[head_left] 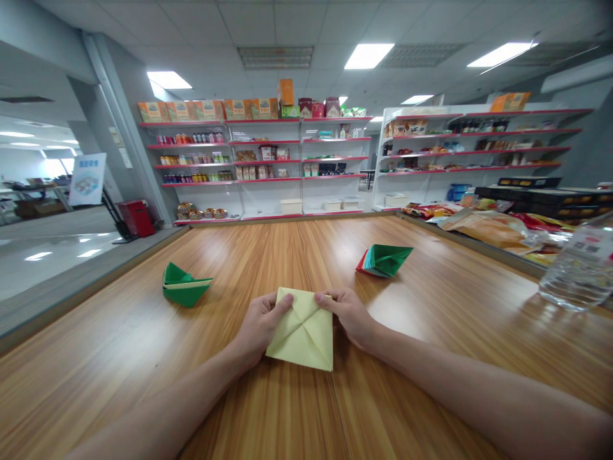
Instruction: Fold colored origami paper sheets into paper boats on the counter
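Observation:
A square of folded pale yellow paper is held between my two hands, tilted above the table, with creases crossing at its middle. My left hand pinches its upper left edge, thumb on top. At the upper right corner my right hand grips the paper, thumb also on top; the fingers beneath are mostly hidden. Farther left lies a folded green paper boat with a pale yellow layer inside. To the right, beyond my right hand, rests a stack of folded papers in green, light blue and red.
The wooden table has a raised rim. At its right stand a clear plastic bottle and, past the rim, snack bags and dark boxes. Shelves of goods line the back. A sign stands at left.

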`<state>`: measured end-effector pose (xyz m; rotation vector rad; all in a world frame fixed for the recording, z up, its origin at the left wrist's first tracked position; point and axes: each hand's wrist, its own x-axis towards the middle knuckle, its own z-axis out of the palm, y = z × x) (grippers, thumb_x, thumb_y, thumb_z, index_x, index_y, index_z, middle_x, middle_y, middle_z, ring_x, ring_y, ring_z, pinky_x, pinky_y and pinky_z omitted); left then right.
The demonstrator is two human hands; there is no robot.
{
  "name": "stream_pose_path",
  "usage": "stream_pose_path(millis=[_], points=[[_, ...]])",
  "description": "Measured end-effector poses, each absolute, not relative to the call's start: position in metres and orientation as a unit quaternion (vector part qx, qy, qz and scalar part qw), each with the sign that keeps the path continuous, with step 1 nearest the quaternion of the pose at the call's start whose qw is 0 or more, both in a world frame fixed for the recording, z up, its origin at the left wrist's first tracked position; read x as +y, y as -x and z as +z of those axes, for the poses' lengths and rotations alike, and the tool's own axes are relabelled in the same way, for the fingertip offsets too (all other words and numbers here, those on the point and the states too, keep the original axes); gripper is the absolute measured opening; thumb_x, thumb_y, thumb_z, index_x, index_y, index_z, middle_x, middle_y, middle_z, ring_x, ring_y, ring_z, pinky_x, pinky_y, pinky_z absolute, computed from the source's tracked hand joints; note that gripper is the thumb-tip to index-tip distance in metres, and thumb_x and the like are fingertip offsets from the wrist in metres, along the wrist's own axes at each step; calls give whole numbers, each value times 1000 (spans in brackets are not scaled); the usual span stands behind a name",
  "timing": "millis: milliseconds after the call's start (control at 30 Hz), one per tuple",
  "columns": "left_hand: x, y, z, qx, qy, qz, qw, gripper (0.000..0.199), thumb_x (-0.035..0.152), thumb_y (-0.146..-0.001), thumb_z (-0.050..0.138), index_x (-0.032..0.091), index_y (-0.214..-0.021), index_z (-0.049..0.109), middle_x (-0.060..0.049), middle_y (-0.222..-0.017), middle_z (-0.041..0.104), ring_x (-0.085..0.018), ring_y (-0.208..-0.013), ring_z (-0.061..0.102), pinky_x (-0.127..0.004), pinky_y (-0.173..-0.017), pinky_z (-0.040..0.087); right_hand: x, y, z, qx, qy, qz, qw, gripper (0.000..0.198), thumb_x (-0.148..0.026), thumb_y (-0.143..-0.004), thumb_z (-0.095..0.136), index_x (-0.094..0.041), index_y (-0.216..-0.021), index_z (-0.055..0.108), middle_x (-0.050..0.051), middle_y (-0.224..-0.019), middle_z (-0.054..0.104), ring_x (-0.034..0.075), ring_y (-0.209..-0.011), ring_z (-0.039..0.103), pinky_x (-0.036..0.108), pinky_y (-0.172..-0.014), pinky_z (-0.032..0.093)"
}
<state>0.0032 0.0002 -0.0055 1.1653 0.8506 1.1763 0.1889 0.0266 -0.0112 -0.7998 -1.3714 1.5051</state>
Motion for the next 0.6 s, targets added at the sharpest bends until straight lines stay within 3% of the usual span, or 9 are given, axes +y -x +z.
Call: stream_pose_path(millis=[100, 200, 267, 367, 500, 600], points=[[3, -4, -7, 365, -456, 552, 595, 36, 42, -77, 69, 12, -97, 68, -10, -82, 72, -21, -67, 68, -29, -62, 52, 25, -187, -10, -573, 307, 610, 454, 38, -47, -74, 69, -12, -88, 68, 7, -77, 68, 17, -70, 63, 29, -64, 50], [8, -3, -9, 345, -405, 598, 600, 36, 40, -74, 72, 14, -98, 65, -8, -86, 72, -20, -74, 68, -30, -68, 52, 18, -184, -7, -630, 315, 573, 419, 39, -44, -75, 68, -13, -99, 65, 8, -86, 68, 18, -71, 64, 28, -57, 52], [11, -2, -9, 322, -393, 610, 608, 36, 40, -72, 74, 15, -97, 65, -7, -88, 71, -20, -79, 67, -30, -72, 52, 12, -183, -6, -691, 345, 474, 422, 31, -40, -82, 61, -13, -96, 65, 7, -82, 68, 17, -65, 62, 27, -52, 50], [15, -1, -10, 291, -398, 611, 620, 33, 39, -75, 72, 15, -95, 65, -8, -96, 70, -20, -89, 65, -30, -79, 50, 6, -184, -4, -788, 352, 235, 446, 26, -30, -91, 47, -16, -105, 65, 5, -79, 68, 16, -65, 62, 28, -60, 50], [14, 1, -8, 269, -363, 579, 678, 23, 35, -80, 67, 14, -92, 66, -8, -100, 69, -19, -95, 63, -30, -86, 47, 4, -187, -2, -872, 293, -10, 393, 42, -16, -91, 40, -16, -133, 47, 11, -117, 64, 21, -92, 64, 32, -79, 50], [10, 1, -4, 241, -320, 538, 741, 30, 41, -85, 58, 12, -88, 66, -11, -95, 69, -21, -89, 64, -33, -82, 50, 1, -188, 2, -900, 293, -101, 305, 41, -11, -89, 39, -11, -129, 49, 14, -119, 63, 22, -90, 63, 33, -76, 51]])
